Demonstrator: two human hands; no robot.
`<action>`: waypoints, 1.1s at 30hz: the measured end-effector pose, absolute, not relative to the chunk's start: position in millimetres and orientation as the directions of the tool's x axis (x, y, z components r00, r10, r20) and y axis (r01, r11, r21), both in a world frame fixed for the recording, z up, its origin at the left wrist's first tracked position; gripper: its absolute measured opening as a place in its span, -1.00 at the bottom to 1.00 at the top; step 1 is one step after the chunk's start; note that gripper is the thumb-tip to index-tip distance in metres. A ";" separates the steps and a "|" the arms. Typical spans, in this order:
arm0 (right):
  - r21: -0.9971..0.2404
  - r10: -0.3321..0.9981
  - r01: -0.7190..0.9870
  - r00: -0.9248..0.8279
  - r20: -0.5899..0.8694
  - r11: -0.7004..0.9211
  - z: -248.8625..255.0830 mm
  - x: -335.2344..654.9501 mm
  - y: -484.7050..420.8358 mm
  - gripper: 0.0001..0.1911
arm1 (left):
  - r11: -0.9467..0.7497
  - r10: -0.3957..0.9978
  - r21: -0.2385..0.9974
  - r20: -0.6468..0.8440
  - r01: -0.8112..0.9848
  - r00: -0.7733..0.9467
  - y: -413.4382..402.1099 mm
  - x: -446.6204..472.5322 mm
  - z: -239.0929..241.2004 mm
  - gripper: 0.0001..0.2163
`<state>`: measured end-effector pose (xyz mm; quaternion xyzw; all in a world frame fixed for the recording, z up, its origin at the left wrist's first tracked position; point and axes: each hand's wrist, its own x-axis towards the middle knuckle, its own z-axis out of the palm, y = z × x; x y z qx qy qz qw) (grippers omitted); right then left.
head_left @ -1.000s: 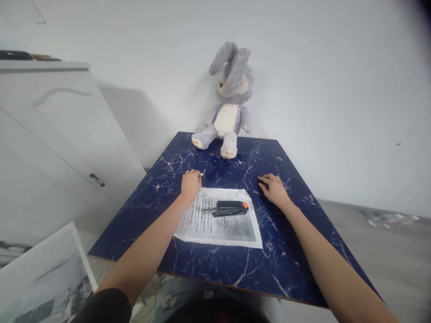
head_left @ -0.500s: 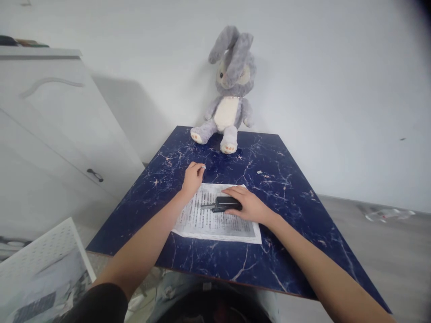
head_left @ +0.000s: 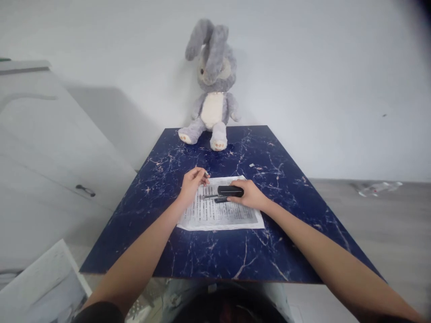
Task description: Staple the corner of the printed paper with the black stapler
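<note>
A printed paper sheet (head_left: pixel 220 214) lies in the middle of a dark blue marbled table (head_left: pixel 215 251). A black stapler (head_left: pixel 229 191) rests on the sheet's far edge, its metal part sticking out to the left. My right hand (head_left: pixel 248 196) is closed around the stapler's right end. My left hand (head_left: pixel 192 183) hovers at the sheet's top left corner, fingers pinched on a tiny pale item I cannot make out.
A grey plush rabbit (head_left: pixel 211 92) sits against the white wall at the table's far edge. A white cabinet (head_left: pixel 50 148) stands to the left. A small pale scrap (head_left: pixel 251 165) lies on the table beyond the sheet. A printed board (head_left: pixel 43 291) leans at bottom left.
My right hand moved from the table's right side onto the stapler and grasped it. My left hand shifted slightly toward the sheet's corner. The view drifted, so everything sits further left.
</note>
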<state>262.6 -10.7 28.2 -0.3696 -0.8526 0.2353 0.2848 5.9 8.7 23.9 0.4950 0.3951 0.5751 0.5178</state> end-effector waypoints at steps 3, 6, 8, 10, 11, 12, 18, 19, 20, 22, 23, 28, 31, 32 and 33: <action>-0.639 0.785 0.489 -0.525 0.329 0.594 26.9 266.2 -6.3 -0.77 | -0.133 0.988 0.964 0.147 -0.229 0.043 11.0 5.9 21.5 -0.68; -0.656 0.802 0.488 -0.495 0.335 0.575 24.2 269.2 -3.7 -0.78 | -0.154 0.984 0.976 0.166 -0.155 0.069 14.9 4.0 17.2 -0.68; -0.673 0.805 0.475 -0.492 0.331 0.567 22.2 270.5 -2.8 -0.78 | -0.169 0.980 0.982 0.177 -0.089 0.095 17.7 1.4 14.3 -0.68; -0.681 0.806 0.467 -0.492 0.329 0.564 21.0 271.3 -2.2 -0.77 | -0.174 0.976 0.984 0.178 -0.044 0.123 20.1 -1.9 12.4 -0.67; -0.680 0.804 0.467 -0.495 0.329 0.566 20.8 271.6 -1.9 -0.77 | -0.179 0.974 0.983 0.182 -0.030 0.132 21.0 -3.5 11.8 -0.65; -0.675 0.802 0.469 -0.498 0.330 0.570 20.8 272.0 -1.7 -0.77 | -0.190 0.972 0.982 0.191 -0.020 0.134 21.8 -4.9 11.4 -0.63; -0.635 0.775 0.477 -0.532 0.342 0.608 20.5 274.3 -0.3 -0.78 | -0.231 0.968 0.973 0.228 0.018 0.106 22.5 -5.9 11.6 -0.61; -0.630 0.773 0.480 -0.533 0.344 0.611 20.0 274.7 -0.2 -0.78 | -0.234 0.967 0.972 0.229 0.031 0.114 21.9 -4.7 12.0 -0.61; -0.626 0.773 0.483 -0.533 0.345 0.613 19.6 274.9 -0.1 -0.77 | -0.239 0.965 0.970 0.232 0.037 0.123 21.0 -3.1 12.6 -0.62; -0.617 0.771 0.490 -0.535 0.345 0.616 19.0 275.2 -0.1 -0.75 | -0.244 0.961 0.970 0.240 0.013 0.139 18.4 0.6 14.5 -0.63; -0.613 0.770 0.492 -0.537 0.345 0.618 19.0 275.2 -0.1 -0.74 | -0.241 0.961 0.970 0.241 -0.016 0.138 16.8 2.4 15.7 -0.64; -0.619 0.765 0.481 -0.544 0.344 0.621 19.8 274.8 0.3 -0.74 | -0.191 0.973 0.979 0.198 -0.072 0.115 11.2 7.9 20.7 -0.65; -0.641 0.769 0.465 -0.540 0.341 0.611 19.2 275.0 0.7 -0.78 | -0.163 0.977 0.986 0.167 -0.038 0.136 11.4 7.8 19.7 -0.56; -0.646 0.769 0.459 -0.540 0.342 0.610 19.0 275.2 0.8 -0.79 | -0.156 0.976 0.987 0.159 -0.028 0.149 11.8 7.5 18.6 -0.54; -0.649 0.768 0.454 -0.541 0.344 0.610 18.8 275.4 0.8 -0.79 | -0.149 0.975 0.989 0.150 -0.018 0.164 12.2 7.2 17.2 -0.54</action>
